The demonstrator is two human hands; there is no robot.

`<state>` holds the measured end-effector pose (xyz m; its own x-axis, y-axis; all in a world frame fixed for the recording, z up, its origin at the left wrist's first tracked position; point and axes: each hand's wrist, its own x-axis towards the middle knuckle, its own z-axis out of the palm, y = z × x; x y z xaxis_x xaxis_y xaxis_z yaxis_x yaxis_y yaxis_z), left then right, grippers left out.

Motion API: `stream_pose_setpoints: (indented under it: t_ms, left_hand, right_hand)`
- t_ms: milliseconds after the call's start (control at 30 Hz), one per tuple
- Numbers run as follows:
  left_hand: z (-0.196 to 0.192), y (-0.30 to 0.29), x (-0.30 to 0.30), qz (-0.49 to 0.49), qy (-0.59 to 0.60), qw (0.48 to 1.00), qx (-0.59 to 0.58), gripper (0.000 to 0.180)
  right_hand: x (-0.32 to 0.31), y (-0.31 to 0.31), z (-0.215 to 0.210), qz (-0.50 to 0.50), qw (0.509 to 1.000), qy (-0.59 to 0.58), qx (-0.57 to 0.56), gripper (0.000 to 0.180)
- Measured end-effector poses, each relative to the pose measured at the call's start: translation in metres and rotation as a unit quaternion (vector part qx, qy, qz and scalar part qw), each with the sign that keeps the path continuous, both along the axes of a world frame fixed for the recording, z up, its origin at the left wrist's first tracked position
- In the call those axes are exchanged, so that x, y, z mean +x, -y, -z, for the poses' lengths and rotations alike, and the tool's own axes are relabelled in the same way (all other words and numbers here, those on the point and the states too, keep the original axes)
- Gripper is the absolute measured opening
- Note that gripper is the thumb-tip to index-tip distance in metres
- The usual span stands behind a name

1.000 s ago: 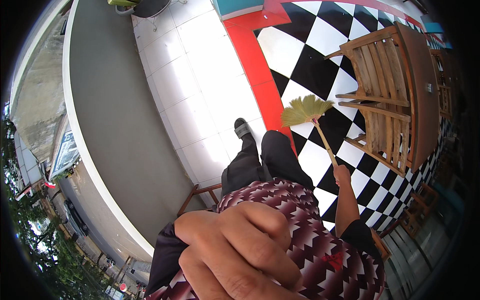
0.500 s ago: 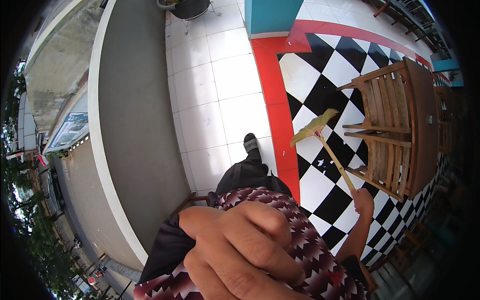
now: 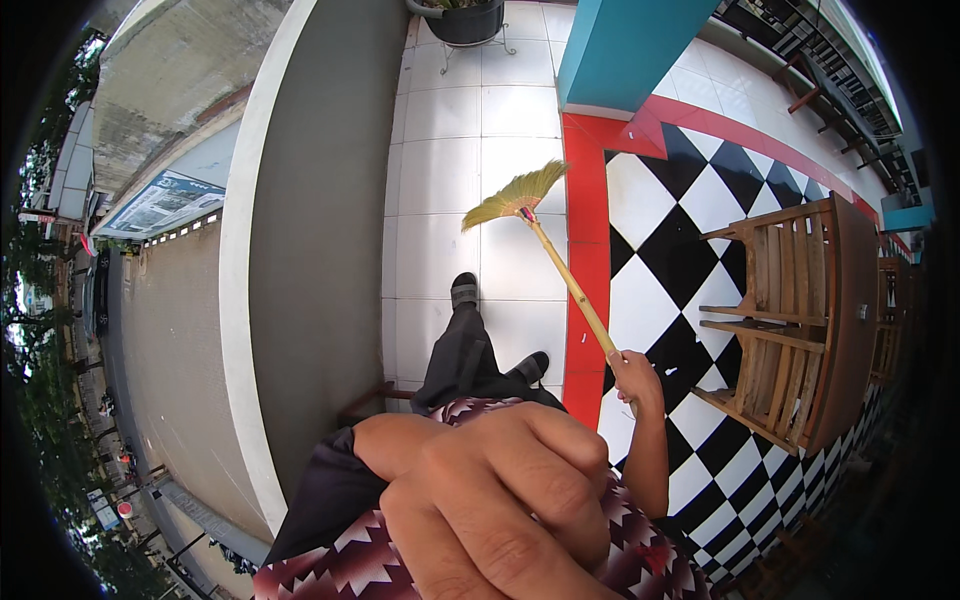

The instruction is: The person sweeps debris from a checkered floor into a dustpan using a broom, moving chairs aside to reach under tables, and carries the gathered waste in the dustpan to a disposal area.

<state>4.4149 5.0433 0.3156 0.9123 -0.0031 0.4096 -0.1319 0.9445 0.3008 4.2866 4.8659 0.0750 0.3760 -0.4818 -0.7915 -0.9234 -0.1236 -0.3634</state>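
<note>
The right hand (image 3: 636,382) was closed around the grass broom (image 3: 568,278), its bristles (image 3: 515,195) ahead and left of that grip, so pulling back fast might have bumped the front sandal (image 3: 464,290); whether the curled left hand (image 3: 500,500) held anything, I couldn't tell.

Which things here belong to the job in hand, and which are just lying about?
In use:
Fan-shaped, yellow-green straw broom, in the right hand's grip
Probably the small white scraps

Just around:
Brown slatted wooden chairs
Brown rectangular table
Black round plant pot
Teal pillar
</note>
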Motion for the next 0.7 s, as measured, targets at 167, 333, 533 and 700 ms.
stream_pose_setpoints:
  t_ms: [167,333,533,700]
  left_hand:
    - [0.018,-0.042,0.06,-0.072,-0.128,0.988,0.056,0.03]
    - [-0.037,-0.093,0.185,-0.209,-0.27,0.81,0.476,0.039]
    - [-0.011,-0.165,0.292,-0.224,-0.109,0.957,0.146,0.044]
    - [-0.018,-0.198,0.419,-0.139,0.29,0.939,0.121,0.01]
  right_hand:
    - [0.063,-0.062,0.046,0.045,0.991,0.012,0.126,0.041]
    - [0.167,-0.109,0.068,0.027,0.989,0.044,0.141,0.04]
    - [0.329,-0.14,0.067,0.111,0.973,-0.007,0.203,0.042]
    - [0.435,-0.14,0.052,0.162,0.94,0.053,0.297,0.043]
